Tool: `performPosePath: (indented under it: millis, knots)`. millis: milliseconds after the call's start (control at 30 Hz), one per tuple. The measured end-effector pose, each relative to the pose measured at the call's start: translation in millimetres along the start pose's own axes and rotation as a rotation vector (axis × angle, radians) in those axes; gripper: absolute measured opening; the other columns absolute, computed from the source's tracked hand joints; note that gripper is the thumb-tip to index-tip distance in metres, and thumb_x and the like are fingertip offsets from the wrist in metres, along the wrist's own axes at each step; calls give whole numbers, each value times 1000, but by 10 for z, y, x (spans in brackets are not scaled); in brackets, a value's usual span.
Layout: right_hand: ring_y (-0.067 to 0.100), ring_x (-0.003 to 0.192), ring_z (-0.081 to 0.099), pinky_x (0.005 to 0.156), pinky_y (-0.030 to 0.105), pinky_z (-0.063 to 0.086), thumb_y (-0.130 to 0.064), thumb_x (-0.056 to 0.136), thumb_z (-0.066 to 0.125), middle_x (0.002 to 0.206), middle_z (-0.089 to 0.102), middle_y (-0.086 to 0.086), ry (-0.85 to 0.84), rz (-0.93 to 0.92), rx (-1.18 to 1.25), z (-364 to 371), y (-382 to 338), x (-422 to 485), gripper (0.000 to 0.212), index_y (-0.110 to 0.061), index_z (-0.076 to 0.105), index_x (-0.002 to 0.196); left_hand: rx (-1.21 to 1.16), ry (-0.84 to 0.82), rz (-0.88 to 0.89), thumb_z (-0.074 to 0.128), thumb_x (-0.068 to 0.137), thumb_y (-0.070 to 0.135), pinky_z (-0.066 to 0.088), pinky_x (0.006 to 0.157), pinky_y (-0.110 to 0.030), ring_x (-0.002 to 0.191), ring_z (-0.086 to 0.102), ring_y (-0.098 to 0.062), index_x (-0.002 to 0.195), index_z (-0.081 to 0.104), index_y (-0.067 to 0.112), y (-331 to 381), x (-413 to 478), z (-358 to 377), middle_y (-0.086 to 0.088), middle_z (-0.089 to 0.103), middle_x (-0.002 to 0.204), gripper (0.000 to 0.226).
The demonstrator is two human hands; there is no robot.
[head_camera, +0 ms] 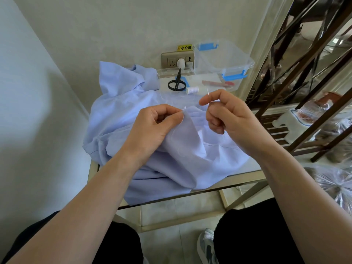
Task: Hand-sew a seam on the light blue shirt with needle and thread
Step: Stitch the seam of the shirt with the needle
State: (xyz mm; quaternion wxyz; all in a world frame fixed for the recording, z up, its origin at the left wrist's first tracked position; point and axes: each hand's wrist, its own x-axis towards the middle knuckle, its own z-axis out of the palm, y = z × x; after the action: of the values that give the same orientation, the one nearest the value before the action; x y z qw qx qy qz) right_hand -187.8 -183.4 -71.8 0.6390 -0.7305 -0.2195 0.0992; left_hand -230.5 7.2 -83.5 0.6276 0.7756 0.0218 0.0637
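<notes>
- The glass desk (238, 180) carries the light blue shirt (118, 115), heaped across its middle and spilling over the 6 o'clock edge.
- A clear box (219, 60) stands at 1 o'clock of the shirt, by the wall.
- The left hand (158, 122) pinches a raised fold of the shirt's edge between thumb and forefinger.
- The right hand (226, 115), at 3 o'clock of the left, is clamped on the needle (209, 94), which points up.
- Black scissors (177, 82) and a white spool (192, 90) lie at 12 o'clock.
- This looks like a stitch being pulled through, though the thread is too faint to trace. The next move likely calls for gently drawing out the slack, then re-entering close beside the pinched fold.
</notes>
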Motion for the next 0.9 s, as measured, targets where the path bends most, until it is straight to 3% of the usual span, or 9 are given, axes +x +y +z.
performPosePath:
  millis: [67, 133, 267, 367, 533, 633, 900]
  knots:
    - [16, 55, 53, 54, 23, 39, -2, 102, 44, 65, 63, 0, -23, -31, -28, -30, -4, -3, 16, -11, 53, 111, 16, -22, -4, 66, 91, 16, 47, 75, -14, 76, 61, -3, 86, 73, 15, 7, -4, -12, 5, 71, 80, 9]
    - [17, 53, 60, 50, 22, 37, -7, 99, 52, 74, 72, 5, -33, -25, -6, -47, -25, -18, 6, -10, 53, 105, 32, -52, -3, 66, 91, 16, 46, 76, -14, 75, 61, -1, 84, 73, 18, 17, -11, -20, 10, 70, 77, 10]
    - [13, 56, 56, 52, 22, 33, -15, 90, 66, 99, 73, 0, -81, -11, 38, -64, -19, -24, 10, -11, 60, 83, 51, -111, 4, 67, 90, 13, 46, 77, -17, 75, 59, -3, 82, 73, 16, 28, -27, -28, 8, 68, 76, 11]
    - [16, 65, 56, 55, 25, 38, -10, 87, 59, 122, 67, -3, -243, 28, 18, -49, 16, -15, 9, -7, 57, 79, 78, -160, 10, 68, 90, 15, 46, 76, -15, 77, 60, -3, 82, 74, 17, 37, -43, -36, 8, 69, 76, 10]
    - [18, 78, 61, 74, 27, 50, -7, 80, 54, 83, 69, 10, -289, 80, -29, -77, 35, -3, 6, -8, 55, 74, 138, -149, 35, 70, 88, 15, 46, 73, -13, 73, 60, -2, 77, 74, 18, 46, -52, -77, 8, 70, 72, 12]
    - [22, 77, 62, 75, 26, 50, -5, 78, 52, 81, 70, 14, -284, 94, -25, -113, 48, -5, 9, -9, 53, 70, 153, -142, 33, 72, 87, 18, 46, 71, -17, 70, 58, -6, 75, 74, 16, 37, -53, -100, -1, 70, 72, 12]
    - [26, 77, 63, 75, 27, 52, 0, 76, 50, 77, 70, 12, -295, 106, -32, -112, 76, 6, 12, -7, 49, 66, 182, -122, 56, 73, 86, 15, 46, 69, -14, 65, 57, -2, 76, 74, 14, 40, -54, -81, 4, 69, 70, 10]
